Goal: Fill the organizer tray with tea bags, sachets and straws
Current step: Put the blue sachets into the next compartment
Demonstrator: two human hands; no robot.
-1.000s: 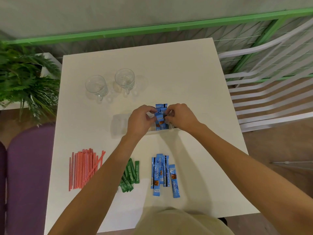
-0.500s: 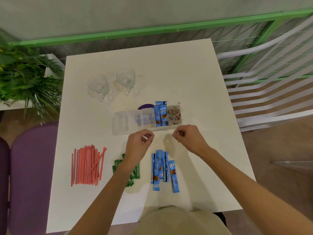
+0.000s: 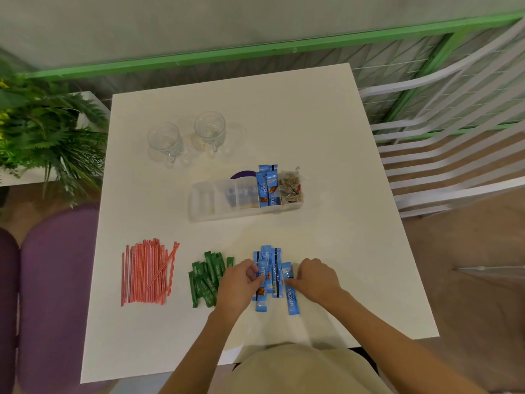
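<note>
A clear organizer tray (image 3: 199, 207) with several compartments lies mid-table. Tea bags (image 3: 291, 186) fill its rightmost compartment and blue sachets (image 3: 267, 186) stand upright in the one beside it; the others look empty. Near the front edge lie loose blue sachets (image 3: 274, 275), a heap of green sachets (image 3: 205, 278) and a bundle of red straws (image 3: 147, 273). My left hand (image 3: 241, 281) pinches the left blue sachets of the loose pile. My right hand (image 3: 315, 280) has its fingertips closed on the rightmost blue sachet.
Two glass mugs (image 3: 164, 139) (image 3: 210, 129) stand at the back left of the white table (image 3: 326, 155). A purple round thing (image 3: 241, 174) shows behind the tray. A plant (image 3: 42, 132) and purple seat (image 3: 54, 280) are left, a white slatted chair (image 3: 443, 155) right.
Both hands left the tray, where they had set blue sachets upright, and came back toward me to the loose blue pile, closing on sachets there.
</note>
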